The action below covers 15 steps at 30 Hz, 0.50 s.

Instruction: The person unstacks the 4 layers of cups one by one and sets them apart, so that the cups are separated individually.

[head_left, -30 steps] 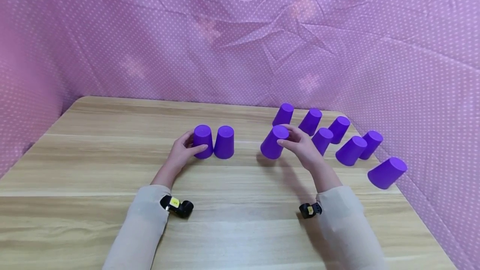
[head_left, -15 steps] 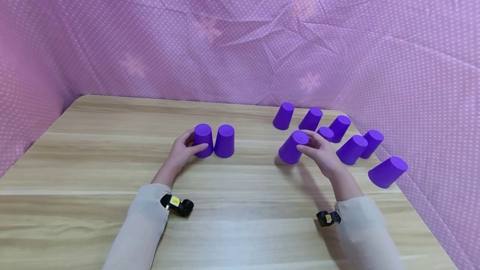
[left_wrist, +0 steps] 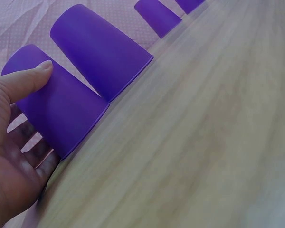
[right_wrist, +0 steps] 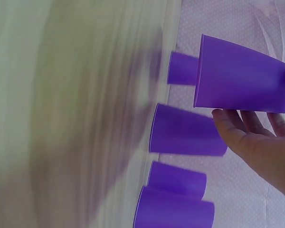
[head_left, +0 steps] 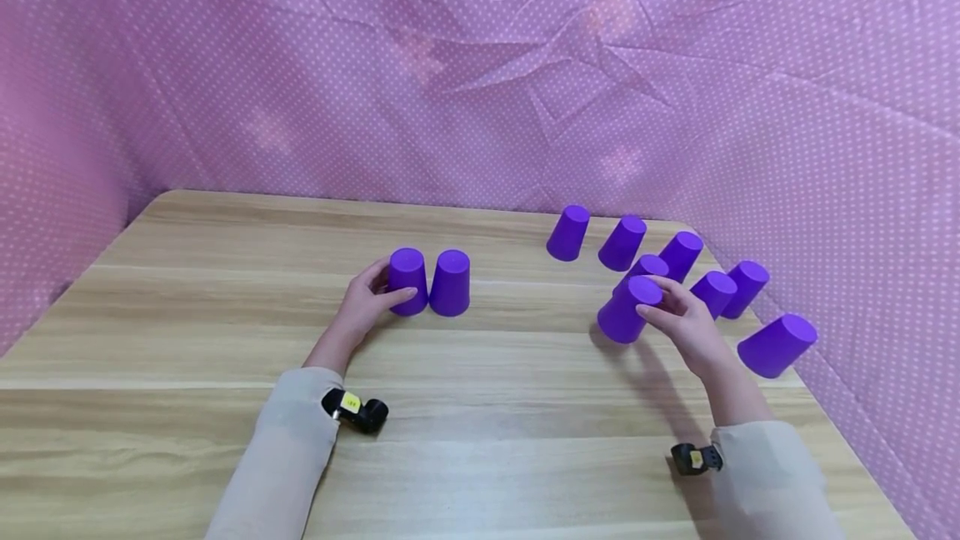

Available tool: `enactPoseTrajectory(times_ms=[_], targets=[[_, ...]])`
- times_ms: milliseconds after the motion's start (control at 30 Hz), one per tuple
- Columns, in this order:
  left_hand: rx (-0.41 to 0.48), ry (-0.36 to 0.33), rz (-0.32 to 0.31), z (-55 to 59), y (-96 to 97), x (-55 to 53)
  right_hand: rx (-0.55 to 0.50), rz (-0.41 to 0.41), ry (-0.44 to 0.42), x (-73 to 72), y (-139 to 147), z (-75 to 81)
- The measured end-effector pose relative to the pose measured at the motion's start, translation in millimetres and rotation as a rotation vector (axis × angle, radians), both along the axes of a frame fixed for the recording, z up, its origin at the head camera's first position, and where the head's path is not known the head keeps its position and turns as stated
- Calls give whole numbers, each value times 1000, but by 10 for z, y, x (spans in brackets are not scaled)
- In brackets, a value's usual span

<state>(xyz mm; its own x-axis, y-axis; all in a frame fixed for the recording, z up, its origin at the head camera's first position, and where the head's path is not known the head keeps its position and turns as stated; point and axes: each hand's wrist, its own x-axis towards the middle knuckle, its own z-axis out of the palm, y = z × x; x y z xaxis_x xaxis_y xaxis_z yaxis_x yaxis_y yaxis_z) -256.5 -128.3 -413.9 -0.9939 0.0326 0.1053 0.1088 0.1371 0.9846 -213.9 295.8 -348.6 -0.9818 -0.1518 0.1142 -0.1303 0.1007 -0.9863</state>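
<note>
My left hand (head_left: 365,304) grips an upside-down purple cup (head_left: 407,283) that stands on the table, thumb across its near side and fingers round the left. Beside it on the right stands a second purple cup (head_left: 450,283), their lower rims close together, as the left wrist view shows. On the right, my right hand (head_left: 686,319) holds another upside-down purple cup (right_wrist: 242,76) between thumb and fingers. In the right wrist view its rim is lifted off the tabletop, above a shadow. In the head view this cup partly covers a standing cup (head_left: 651,265) behind it.
Several more upside-down purple cups stand along the right side, among them a back cup (head_left: 568,233) and a cup (head_left: 777,346) near the right edge. The wooden table (head_left: 480,407) ends at a pink dotted cloth (head_left: 480,73) behind and at the sides.
My right hand has carried its cup rightward and a little nearer, away from the two cups on the left and towards the standing cups. The left hand has stayed on its cup.
</note>
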Motion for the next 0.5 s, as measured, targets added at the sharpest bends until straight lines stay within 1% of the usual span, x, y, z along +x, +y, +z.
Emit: enactPoseTrajectory(times_ms=[200, 367, 500], targets=[[16, -18, 6, -18, 4, 16, -83, 12, -2, 39, 166, -29], [4, -4, 1, -13, 4, -2, -160, 13, -5, 62, 302, -52], [2, -5, -5, -3, 7, -11, -189, 7, -7, 70, 400, -69]])
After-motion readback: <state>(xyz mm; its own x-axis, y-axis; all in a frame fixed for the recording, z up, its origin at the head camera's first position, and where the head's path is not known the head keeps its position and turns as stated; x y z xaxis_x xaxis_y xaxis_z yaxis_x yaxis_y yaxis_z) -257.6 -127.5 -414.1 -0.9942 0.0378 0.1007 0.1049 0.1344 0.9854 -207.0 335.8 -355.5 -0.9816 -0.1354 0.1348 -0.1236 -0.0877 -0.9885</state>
